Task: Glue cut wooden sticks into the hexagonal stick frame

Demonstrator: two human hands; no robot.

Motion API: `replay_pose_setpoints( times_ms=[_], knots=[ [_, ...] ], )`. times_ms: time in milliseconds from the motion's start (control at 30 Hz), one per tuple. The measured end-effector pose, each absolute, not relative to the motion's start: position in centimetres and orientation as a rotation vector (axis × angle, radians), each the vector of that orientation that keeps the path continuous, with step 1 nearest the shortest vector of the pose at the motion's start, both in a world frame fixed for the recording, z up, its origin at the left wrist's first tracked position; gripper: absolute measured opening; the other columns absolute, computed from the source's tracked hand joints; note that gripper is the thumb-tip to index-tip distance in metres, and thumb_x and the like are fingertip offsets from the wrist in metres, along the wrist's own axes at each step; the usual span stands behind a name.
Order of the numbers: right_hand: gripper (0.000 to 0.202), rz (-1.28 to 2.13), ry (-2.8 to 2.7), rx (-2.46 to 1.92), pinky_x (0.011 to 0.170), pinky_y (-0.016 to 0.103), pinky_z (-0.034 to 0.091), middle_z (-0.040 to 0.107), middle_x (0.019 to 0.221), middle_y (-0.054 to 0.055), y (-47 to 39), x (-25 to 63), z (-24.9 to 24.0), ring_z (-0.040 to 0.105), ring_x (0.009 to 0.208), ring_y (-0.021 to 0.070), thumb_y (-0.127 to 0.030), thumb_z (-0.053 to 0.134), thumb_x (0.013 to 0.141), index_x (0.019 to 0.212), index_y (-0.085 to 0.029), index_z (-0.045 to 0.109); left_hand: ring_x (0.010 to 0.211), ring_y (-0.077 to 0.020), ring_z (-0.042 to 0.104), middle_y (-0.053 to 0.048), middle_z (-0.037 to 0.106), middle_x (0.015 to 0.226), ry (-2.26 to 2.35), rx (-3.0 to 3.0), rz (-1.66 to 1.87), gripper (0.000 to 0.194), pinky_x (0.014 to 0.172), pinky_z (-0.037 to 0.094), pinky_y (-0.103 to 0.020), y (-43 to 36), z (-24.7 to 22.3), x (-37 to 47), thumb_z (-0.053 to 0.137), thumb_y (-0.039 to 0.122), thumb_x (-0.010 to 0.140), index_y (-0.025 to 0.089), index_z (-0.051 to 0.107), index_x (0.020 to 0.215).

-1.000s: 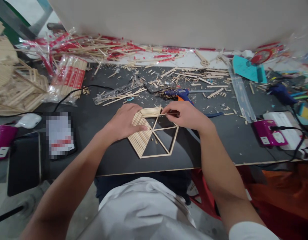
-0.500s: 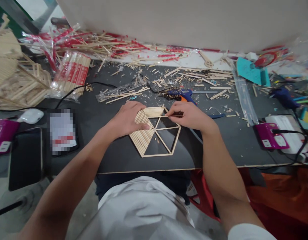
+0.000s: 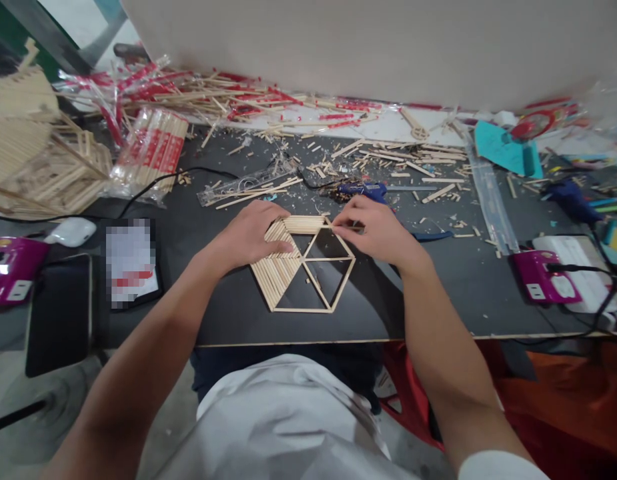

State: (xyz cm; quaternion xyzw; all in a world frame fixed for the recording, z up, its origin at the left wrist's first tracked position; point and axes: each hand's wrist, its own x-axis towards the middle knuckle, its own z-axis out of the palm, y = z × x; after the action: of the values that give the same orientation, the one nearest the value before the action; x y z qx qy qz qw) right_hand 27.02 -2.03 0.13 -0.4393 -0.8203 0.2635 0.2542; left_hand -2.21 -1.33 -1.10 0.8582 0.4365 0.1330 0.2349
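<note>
A hexagonal frame of thin wooden sticks (image 3: 274,277) lies flat on the dark table, with its left sections filled by rows of sticks and its right and lower sections showing only spokes. My left hand (image 3: 253,235) grips its upper left side, thumb over the filled rows and fingers at the top edge. At the upper right corner, my right hand (image 3: 371,228) pinches the end of a thin wooden stick (image 3: 329,227), mostly hidden by the fingertips and overlapping the frame. Behind that hand lies a blue glue gun (image 3: 364,189).
Cut stick pieces (image 3: 388,157) and scraps litter the table's back. Packs of sticks in red and clear wrap (image 3: 151,150) and stick-built pieces (image 3: 43,160) stand left. Phones (image 3: 61,313) lie at the left; a purple power adapter (image 3: 543,277) with a black cord sits right.
The hexagonal frame has shifted slightly left and turned a little. My right hand has brought the stick against the top section, near the corner; my left hand keeps its hold.
</note>
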Motion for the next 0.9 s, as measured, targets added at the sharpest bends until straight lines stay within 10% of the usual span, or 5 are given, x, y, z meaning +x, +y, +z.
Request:
replay_pose_setpoints(
  times_ms=[900],
  knots=[
    [0.039,1.036,-1.372,-0.88,0.055,0.028,0.049,0.064,0.07,-0.005,-1.5,25.6,-0.4,0.054,0.056,0.0104,-0.058,0.08,0.083,0.085,-0.028,0.056,0.08,-0.0164,0.075,-0.004,0.08,0.087,1.224,2.075,1.111,0.023,0.076,0.056,-0.025,-3.4,-0.8,0.0,0.058,0.032,0.101,0.019,0.072,0.113]
  ],
)
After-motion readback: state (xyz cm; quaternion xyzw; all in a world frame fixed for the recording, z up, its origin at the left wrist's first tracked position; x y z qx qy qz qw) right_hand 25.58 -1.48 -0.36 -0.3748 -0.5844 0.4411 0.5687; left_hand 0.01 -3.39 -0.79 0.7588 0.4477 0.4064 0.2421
